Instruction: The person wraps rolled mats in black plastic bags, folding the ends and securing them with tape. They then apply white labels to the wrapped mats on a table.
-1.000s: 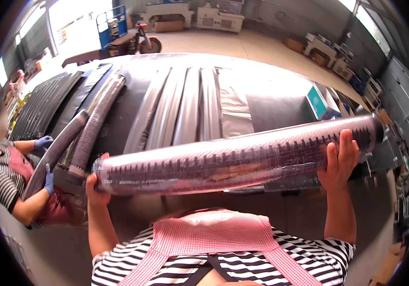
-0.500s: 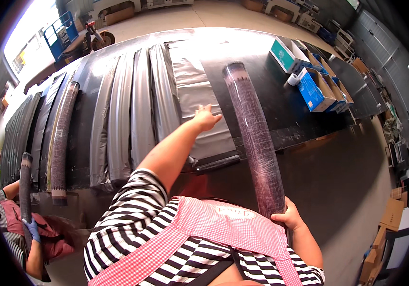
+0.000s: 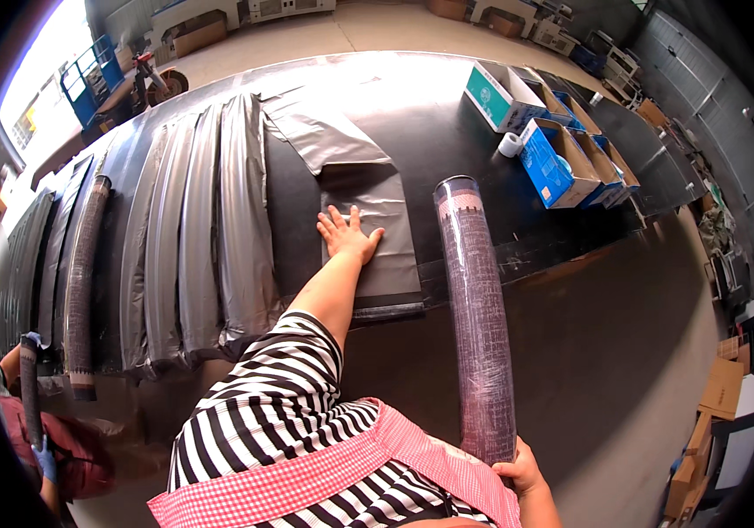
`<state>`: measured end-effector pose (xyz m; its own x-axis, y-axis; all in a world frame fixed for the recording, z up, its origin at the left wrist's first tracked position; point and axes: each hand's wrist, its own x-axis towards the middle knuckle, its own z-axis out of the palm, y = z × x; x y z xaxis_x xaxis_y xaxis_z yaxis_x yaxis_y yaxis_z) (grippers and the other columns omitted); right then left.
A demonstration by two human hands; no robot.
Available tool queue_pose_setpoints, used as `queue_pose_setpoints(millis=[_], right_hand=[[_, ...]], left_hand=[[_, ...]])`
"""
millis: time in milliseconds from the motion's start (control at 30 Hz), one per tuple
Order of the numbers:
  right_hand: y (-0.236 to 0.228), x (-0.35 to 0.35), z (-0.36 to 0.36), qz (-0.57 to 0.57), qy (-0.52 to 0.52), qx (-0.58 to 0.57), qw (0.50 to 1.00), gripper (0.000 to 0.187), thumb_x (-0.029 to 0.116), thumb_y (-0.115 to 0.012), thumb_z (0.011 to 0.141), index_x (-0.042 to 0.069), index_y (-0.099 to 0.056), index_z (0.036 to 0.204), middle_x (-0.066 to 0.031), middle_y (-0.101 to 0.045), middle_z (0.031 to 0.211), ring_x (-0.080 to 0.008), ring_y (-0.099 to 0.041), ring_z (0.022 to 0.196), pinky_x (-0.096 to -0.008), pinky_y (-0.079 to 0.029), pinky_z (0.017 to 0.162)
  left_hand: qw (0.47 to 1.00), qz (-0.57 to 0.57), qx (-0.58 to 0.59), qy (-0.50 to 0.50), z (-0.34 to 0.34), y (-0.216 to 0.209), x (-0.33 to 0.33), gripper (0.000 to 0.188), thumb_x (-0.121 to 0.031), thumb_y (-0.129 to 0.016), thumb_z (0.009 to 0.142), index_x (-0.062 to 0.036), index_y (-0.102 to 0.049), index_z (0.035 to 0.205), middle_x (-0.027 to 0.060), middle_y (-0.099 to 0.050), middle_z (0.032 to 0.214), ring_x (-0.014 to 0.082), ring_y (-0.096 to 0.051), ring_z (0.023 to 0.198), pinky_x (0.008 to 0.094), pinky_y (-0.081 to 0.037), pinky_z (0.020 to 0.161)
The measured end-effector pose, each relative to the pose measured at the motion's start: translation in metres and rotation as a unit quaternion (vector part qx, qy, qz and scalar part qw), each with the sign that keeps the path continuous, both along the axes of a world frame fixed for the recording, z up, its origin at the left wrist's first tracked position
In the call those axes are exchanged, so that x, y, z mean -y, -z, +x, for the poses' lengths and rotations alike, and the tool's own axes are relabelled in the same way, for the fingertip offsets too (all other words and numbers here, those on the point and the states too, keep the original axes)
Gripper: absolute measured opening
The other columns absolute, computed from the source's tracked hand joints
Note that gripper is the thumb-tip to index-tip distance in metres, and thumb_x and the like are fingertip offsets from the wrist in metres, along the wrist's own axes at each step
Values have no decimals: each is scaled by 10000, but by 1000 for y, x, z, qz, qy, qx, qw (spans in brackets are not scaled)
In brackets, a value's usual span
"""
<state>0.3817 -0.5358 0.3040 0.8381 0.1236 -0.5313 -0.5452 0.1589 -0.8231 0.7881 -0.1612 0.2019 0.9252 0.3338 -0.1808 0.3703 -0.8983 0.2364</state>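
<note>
My left hand point(image 3: 349, 239) lies flat with spread fingers on a silver-grey plastic sleeve point(image 3: 392, 275), laid out on the black table point(image 3: 430, 163). The sleeve's far part is bent over toward the left in a slanting fold. In my right hand point(image 3: 523, 473) is the near end of a long purple-grey patterned roll point(image 3: 480, 326), wrapped in shiny clear film; it looks like a rolled rug. The fingers wrap its edge, partly hidden behind it. The roll slants away from me, its far end over the table to the right of the sleeve.
Several long grey wrapped bundles point(image 3: 197, 238) lie side by side left of the sleeve. Beyond them is another patterned roll point(image 3: 87, 282). A co-worker with blue gloves point(image 3: 45, 459) holds a dark roll point(image 3: 30, 396) at far left. Open boxes point(image 3: 562, 163) and a white tape roll point(image 3: 510, 145) sit at right.
My left hand has come down onto the sleeve, whose far part is now folded over. The patterned roll has moved toward me, still in my right hand. The view has shifted.
</note>
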Motion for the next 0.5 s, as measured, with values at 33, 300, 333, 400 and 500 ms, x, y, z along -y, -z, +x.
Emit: queue_pose_setpoints(millis=[33, 300, 333, 400, 500], right_hand=[[-1, 6, 1, -2, 0, -6, 1000, 787, 147, -874, 605, -34, -510, 1278, -94, -651, 1158, -201, -624, 1045, -368, -481, 975], [3, 41, 24, 36, -46, -12, 998, 829, 195, -866, 644, -44, -462, 1327, -113, -631, 1206, -215, -612, 1096, -379, -467, 1002], [8, 44, 32, 45, -56, -2, 997, 839, 200, -866, 645, -46, -456, 1335, -118, -626, 1217, -217, -608, 1104, -380, -462, 1008], [5, 46, 60, 52, -121, 4, 991, 899, 262, -876, 639, -39, -439, 1365, -115, -609, 1247, -221, -590, 1132, -378, -450, 1019], [-3, 31, 114, 117, -212, -2, 970, 964, 324, -882, 631, -21, -411, 1398, -113, -594, 1277, -229, -579, 1154, -377, -456, 1015]], left_hand=[[1000, -18, 2, 16, 4, -5, 12, 929, -746, -439, 868, -216, -167, 1582, 237, 17, 1625, 459, 68, 1486, 536, 25, 1194], [998, -55, -17, -16, -64, -4, 90, 983, -669, -553, 849, -128, -167, 1574, 264, 8, 1616, 452, 54, 1488, 616, 27, 1166], [998, -35, -40, 19, -81, -16, 90, 954, -649, -560, 860, -127, -190, 1568, 272, -53, 1610, 450, -11, 1490, 630, -2, 1162], [993, 13, -76, 86, -111, -27, 80, 913, -618, -573, 874, -124, -224, 1558, 274, -127, 1597, 440, -92, 1485, 629, -34, 1165], [988, 10, -69, 141, -141, -33, 58, 887, -599, -584, 880, -124, -249, 1551, 272, -181, 1582, 425, -139, 1480, 620, -68, 1168]])
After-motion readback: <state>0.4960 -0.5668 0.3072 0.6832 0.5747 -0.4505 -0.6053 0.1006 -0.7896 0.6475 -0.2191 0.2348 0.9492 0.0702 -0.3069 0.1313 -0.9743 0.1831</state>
